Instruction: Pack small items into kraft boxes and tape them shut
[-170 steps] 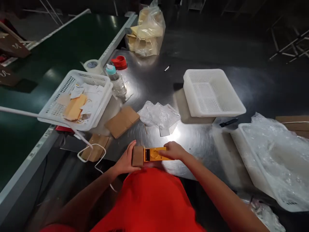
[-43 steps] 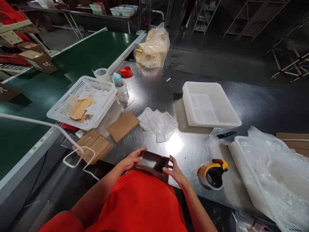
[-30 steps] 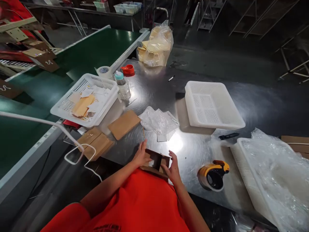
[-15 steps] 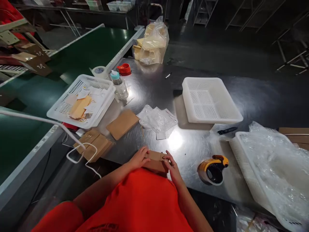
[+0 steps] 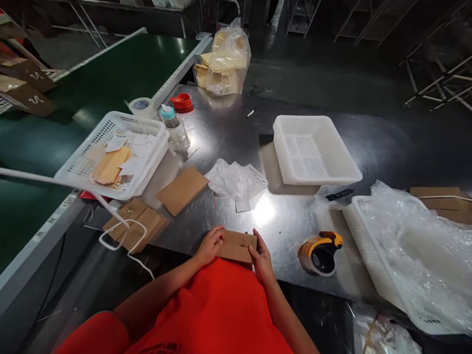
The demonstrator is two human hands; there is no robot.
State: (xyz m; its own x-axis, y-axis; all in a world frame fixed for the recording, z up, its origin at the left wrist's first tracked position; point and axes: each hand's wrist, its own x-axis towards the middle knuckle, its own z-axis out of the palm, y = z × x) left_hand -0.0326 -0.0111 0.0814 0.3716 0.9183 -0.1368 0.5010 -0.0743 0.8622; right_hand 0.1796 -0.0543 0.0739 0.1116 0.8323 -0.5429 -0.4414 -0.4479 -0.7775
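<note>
A small brown cardboard box (image 5: 236, 246) is held between my two hands at the near edge of the metal table, close to my red shirt. My left hand (image 5: 211, 247) grips its left end, fingers curled over the top. On the right end, my right hand (image 5: 261, 256) has its thumb on the top face and its fingers along the far side. A seam runs across the top of the box. Just beyond it lie clear bubble wrap (image 5: 238, 183) and a flat brown cardboard piece (image 5: 182, 190).
An orange tape dispenser (image 5: 320, 253) stands right of my hands. Beyond it are a white basket of bubble wrap (image 5: 413, 255) and a white plastic basket (image 5: 317, 152). At left are a basket of papers (image 5: 114, 157), cardboard boxes (image 5: 138, 223), a white cable (image 5: 114, 211) and a green conveyor (image 5: 121, 73).
The box's top has tilted more into view, and my right thumb has come down onto it. My right fingers have closed along its end. The whole view has shifted slightly.
</note>
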